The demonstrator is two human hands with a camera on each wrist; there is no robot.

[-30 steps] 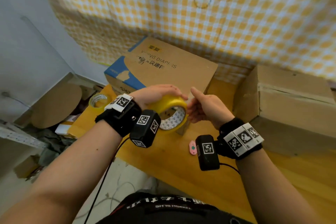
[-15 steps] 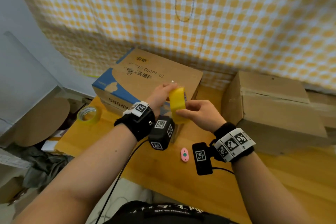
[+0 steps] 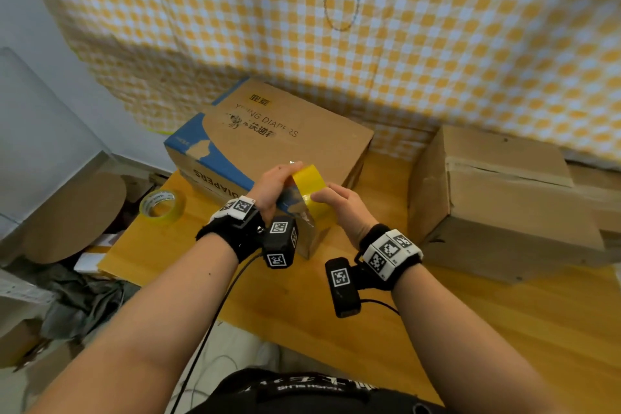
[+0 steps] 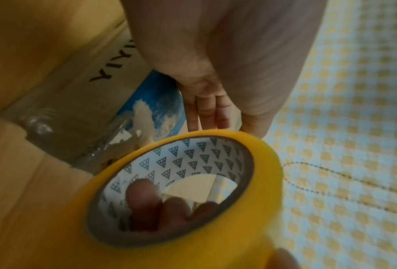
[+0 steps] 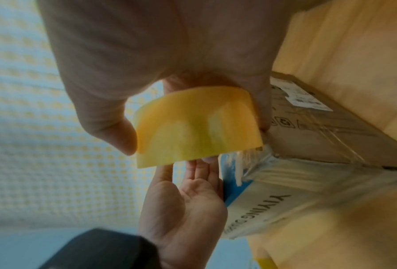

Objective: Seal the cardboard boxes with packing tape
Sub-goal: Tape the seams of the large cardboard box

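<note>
1. Above the near corner of the diaper box (image 3: 285, 131), the yellow roll (image 3: 311, 183) is held in the air between both hands, clear of the tabletop (image 3: 386, 329).
2. Right hand (image 3: 349, 215): its grip is closed on the roll. The fingers (image 4: 144, 198) pass through the core and the thumb (image 5: 110, 127) lies on the outer face.
3. Left hand (image 3: 274, 190): its grip is open and holds nothing. The palm is flat and the straight fingers (image 4: 204, 112) touch the rim of the roll.
4. Step in hand, as judged: finding and lifting the free end of the tape before any strip is laid. The wrist views are blurred, so I cannot tell whether the end is already raised.
5. Boxes: the diaper box sits closed on the tabletop, with glossy clear tape at its near corner. A plain box (image 3: 504, 212) stands well apart to the right. No yellow strip shows on either box.
6. Next move, as judged: the left fingertips must catch the tape end and peel it off while the right hand steadies the roll. The end then goes down on the diaper box at its seam.
7. Also present: a spare roll (image 3: 163, 207) lies flat at the left end of the tabletop.
</note>
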